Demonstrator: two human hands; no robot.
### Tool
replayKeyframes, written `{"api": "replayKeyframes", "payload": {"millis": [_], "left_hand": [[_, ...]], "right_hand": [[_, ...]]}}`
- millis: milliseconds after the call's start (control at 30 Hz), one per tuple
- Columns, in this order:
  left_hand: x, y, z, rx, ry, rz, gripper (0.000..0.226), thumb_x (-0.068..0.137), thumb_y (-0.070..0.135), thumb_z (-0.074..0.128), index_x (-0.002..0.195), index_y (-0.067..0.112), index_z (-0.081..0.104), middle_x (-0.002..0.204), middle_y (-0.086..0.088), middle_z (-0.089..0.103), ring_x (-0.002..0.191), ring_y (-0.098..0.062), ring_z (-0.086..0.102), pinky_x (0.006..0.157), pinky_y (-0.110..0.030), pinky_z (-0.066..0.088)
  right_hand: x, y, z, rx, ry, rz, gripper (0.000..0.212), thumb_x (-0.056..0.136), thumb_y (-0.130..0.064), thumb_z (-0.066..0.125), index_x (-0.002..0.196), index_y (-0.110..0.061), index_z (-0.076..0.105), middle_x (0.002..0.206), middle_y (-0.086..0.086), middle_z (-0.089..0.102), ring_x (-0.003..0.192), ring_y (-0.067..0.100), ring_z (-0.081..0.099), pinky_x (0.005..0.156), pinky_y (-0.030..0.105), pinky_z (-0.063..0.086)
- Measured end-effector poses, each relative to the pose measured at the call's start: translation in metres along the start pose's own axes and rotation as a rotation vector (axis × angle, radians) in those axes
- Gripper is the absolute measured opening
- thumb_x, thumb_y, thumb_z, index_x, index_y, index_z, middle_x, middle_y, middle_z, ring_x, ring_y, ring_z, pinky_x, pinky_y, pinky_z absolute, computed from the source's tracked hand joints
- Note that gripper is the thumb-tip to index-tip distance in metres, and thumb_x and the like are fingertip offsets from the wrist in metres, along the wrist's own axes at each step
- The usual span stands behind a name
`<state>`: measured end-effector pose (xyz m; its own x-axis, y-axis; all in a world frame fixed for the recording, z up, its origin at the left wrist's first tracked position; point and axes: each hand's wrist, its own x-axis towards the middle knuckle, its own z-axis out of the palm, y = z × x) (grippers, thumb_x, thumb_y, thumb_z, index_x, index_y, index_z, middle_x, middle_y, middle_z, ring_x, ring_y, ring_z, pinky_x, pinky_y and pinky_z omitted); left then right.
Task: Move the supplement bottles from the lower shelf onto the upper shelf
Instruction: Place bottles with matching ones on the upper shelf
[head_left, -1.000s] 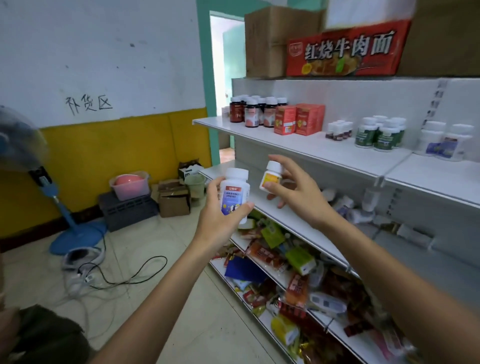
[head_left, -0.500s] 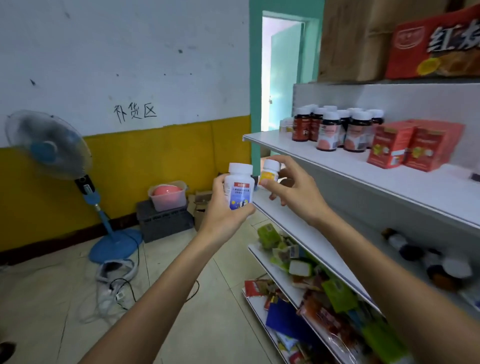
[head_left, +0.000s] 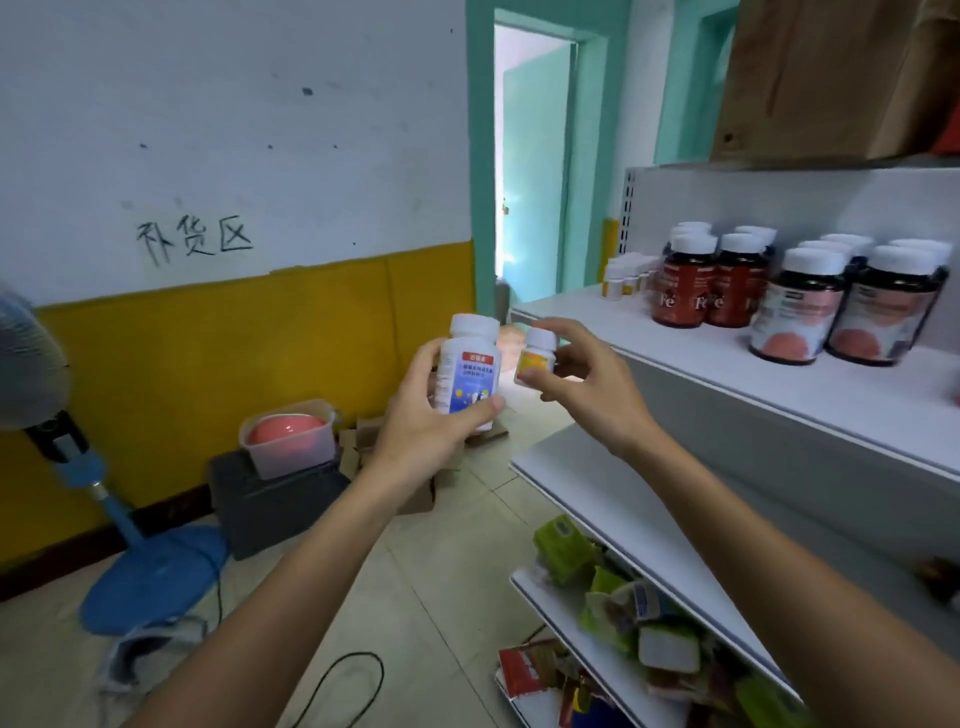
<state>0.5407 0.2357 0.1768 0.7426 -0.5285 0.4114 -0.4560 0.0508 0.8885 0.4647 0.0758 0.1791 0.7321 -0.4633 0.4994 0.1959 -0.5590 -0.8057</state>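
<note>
Mid-carry, by the look of it. Just left of the upper shelf (head_left: 727, 379), off its front edge: the left hand (head_left: 431, 436), fingers curled round a large white bottle (head_left: 467, 374) with a blue-and-red label, thumb across the front, bottle upright. Closer to the upper shelf: the right hand (head_left: 592, 384), fingertips pinching a small yellow-labelled bottle (head_left: 536, 353) by its sides, cap up, slightly tilted. Both at about shelf height, neither touching it.

On the upper shelf: a row of small bottles (head_left: 621, 275) at the far end, then a group of dark bottles (head_left: 795, 306) with white caps; free room along the front edge. Directly below the upper shelf: the lower shelf (head_left: 597, 483), bare where visible, apart from something dark at the right border, too blurred to name. Left to do, judging so: set both bottles down, then fetch whatever remains; impossible to tell how many.

Far left of the upper shelf: a blue standing fan (head_left: 104, 493), then a grey crate (head_left: 275, 504) carrying a clear tub (head_left: 288, 441) with a pink bowl. Well beneath the upper shelf: snack packets (head_left: 623, 618). Above it: a brown carton (head_left: 831, 78). Nothing between the hands and the upper shelf; only the dark bottles to steer clear of.
</note>
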Motion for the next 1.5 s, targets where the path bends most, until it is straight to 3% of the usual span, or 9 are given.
{"api": "replayKeyframes", "payload": {"millis": [67,167,500,633,733,800,1000,1300,1500], "left_hand": [[0.037,-0.011,-0.004,-0.015,-0.052,0.014,0.059,0.074,0.012,0.077,0.117,0.033,0.043,0.098,0.016,0.061,0.076,0.007,0.061,0.064,-0.009,0.049],[0.095,-0.031,0.0,-0.021,-0.131,0.024,0.063,0.071,0.017,0.079,0.12,0.035,0.043,0.104,0.01,0.063,0.087,0.001,0.062,0.074,-0.018,0.052],[0.235,-0.094,0.065,-0.094,-0.364,0.027,0.065,0.068,0.019,0.081,0.115,0.038,0.041,0.104,0.006,0.064,0.092,-0.008,0.062,0.079,-0.021,0.048],[0.281,-0.109,0.082,-0.095,-0.39,0.056,0.054,0.062,0.022,0.085,0.106,0.022,0.053,0.099,0.005,0.065,0.088,-0.007,0.062,0.073,-0.017,0.048],[0.312,-0.119,0.091,-0.107,-0.426,0.077,0.054,0.048,0.041,0.083,0.094,0.031,0.055,0.092,0.015,0.065,0.088,-0.005,0.062,0.08,-0.026,0.05],[0.329,-0.124,0.097,-0.09,-0.469,0.129,0.053,0.056,0.033,0.085,0.099,0.031,0.055,0.096,0.016,0.065,0.091,-0.003,0.06,0.085,-0.028,0.05],[0.371,-0.137,0.115,-0.083,-0.627,0.19,0.053,0.067,0.027,0.082,0.113,0.022,0.055,0.105,0.006,0.063,0.097,-0.012,0.059,0.084,-0.026,0.048],[0.39,-0.146,0.118,-0.173,-0.824,0.176,0.051,0.068,0.025,0.081,0.108,0.022,0.051,0.1,0.012,0.06,0.086,0.002,0.056,0.071,-0.013,0.045],[0.383,-0.141,0.115,-0.263,-0.83,0.221,0.049,0.069,0.027,0.08,0.107,0.024,0.048,0.096,0.016,0.058,0.085,0.001,0.057,0.069,-0.012,0.045]], "right_hand": [[0.03,0.007,0.011,-0.031,0.047,0.017,0.043,0.077,-0.016,0.073,0.115,-0.028,0.058,0.091,-0.004,0.066,0.07,0.008,0.062,0.075,0.04,0.056],[0.068,0.019,0.008,-0.108,0.105,0.057,0.042,0.076,-0.017,0.075,0.114,-0.029,0.059,0.094,-0.017,0.062,0.076,0.011,0.065,0.074,0.031,0.054],[0.158,0.09,-0.037,-0.415,0.239,0.171,0.041,0.075,-0.01,0.074,0.106,-0.031,0.056,0.101,-0.008,0.061,0.077,0.009,0.063,0.067,0.017,0.048],[0.193,0.109,-0.04,-0.588,0.245,0.241,0.041,0.076,-0.013,0.073,0.112,-0.021,0.055,0.1,0.004,0.064,0.078,0.019,0.064,0.072,0.027,0.048],[0.214,0.12,-0.036,-0.718,0.224,0.264,0.045,0.076,-0.018,0.074,0.114,-0.019,0.052,0.106,0.009,0.064,0.085,0.025,0.061,0.08,0.039,0.05],[0.222,0.129,-0.031,-0.784,0.232,0.267,0.045,0.075,-0.02,0.075,0.114,-0.019,0.052,0.107,0.008,0.064,0.09,0.027,0.059,0.081,0.042,0.05],[0.247,0.139,-0.024,-1.122,0.33,0.296,0.051,0.073,-0.026,0.073,0.12,-0.018,0.054,0.109,0.009,0.053,0.102,0.027,0.048,0.07,0.028,0.033],[0.258,0.138,-0.02,-1.448,0.327,0.331,0.055,0.078,-0.033,0.07,0.127,-0.017,0.051,0.119,0.01,0.044,0.11,0.026,0.045,0.061,0.03,0.033],[0.241,0.119,-0.01,-1.137,0.547,0.122,0.038,0.091,-0.023,0.059,0.127,-0.011,0.055,0.116,0.009,0.054,0.09,0.013,0.052,0.073,0.026,0.047]]}}
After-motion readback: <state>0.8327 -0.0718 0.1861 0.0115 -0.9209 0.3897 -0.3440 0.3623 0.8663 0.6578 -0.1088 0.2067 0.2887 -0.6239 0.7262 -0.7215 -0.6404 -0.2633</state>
